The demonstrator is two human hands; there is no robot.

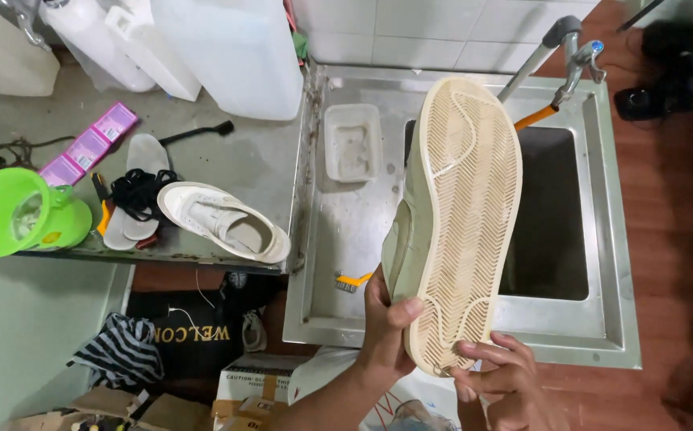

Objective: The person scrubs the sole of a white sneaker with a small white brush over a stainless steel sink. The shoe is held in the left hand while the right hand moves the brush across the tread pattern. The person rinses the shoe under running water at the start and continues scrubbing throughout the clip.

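Note:
I hold a pale sneaker (462,215) sole-up over the steel sink unit (602,319). The ribbed cream sole faces me, toe pointing away toward the tap (574,56). My left hand (386,331) grips the heel side of the shoe with the thumb on the sole's edge. My right hand (498,371) supports the heel end from below, fingers curled against the sole's rim. A small orange-handled brush (353,280) lies on the drainboard just left of the shoe.
A second white sneaker (223,221), insoles (145,152), black laces (139,190) and purple packets (87,148) lie on the grey counter to the left. A green jug (15,214), white canisters (227,52) and a white tray (352,141) stand nearby. The basin (550,215) is dark.

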